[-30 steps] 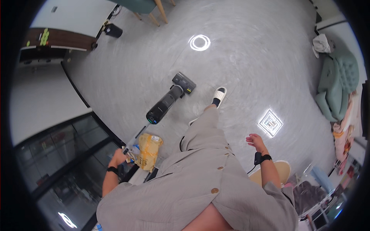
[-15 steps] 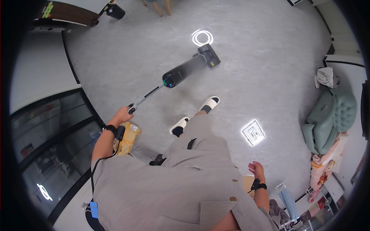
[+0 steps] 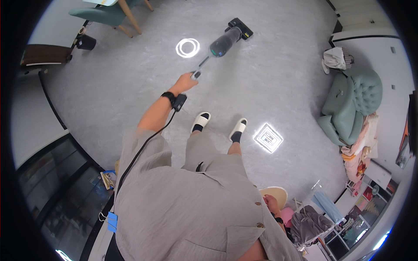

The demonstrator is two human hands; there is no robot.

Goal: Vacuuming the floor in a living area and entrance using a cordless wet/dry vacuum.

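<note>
My left hand [image 3: 185, 82] is wrapped round the grey handle of an upright stick vacuum cleaner [image 3: 223, 45], arm stretched forward. The cleaner leans away from me, its dark cylindrical body above the floor. Its wide black floor head [image 3: 239, 28] lies flat on the grey floor at the far middle. Low on the right, my right hand [image 3: 271, 203] hangs beside my body with loosely bent fingers, and nothing shows in it. It overlaps the edge of a round tan seat or tabletop [image 3: 278, 194] in view; whether they touch I cannot tell.
A green tufted armchair [image 3: 348, 106] stands at the right, next to a white cloth-covered basket [image 3: 337, 58]. Far left are a black bin [image 3: 86, 42] and a green chair [image 3: 102, 16] with wooden legs. A glass-fronted cabinet [image 3: 61, 191] is at near left. Ceiling lights reflect on the floor.
My left arm has swung forward and right, pushing the vacuum cleaner farther away. My feet have stepped and the view has shifted. My right hand has dropped back closer to my body.
</note>
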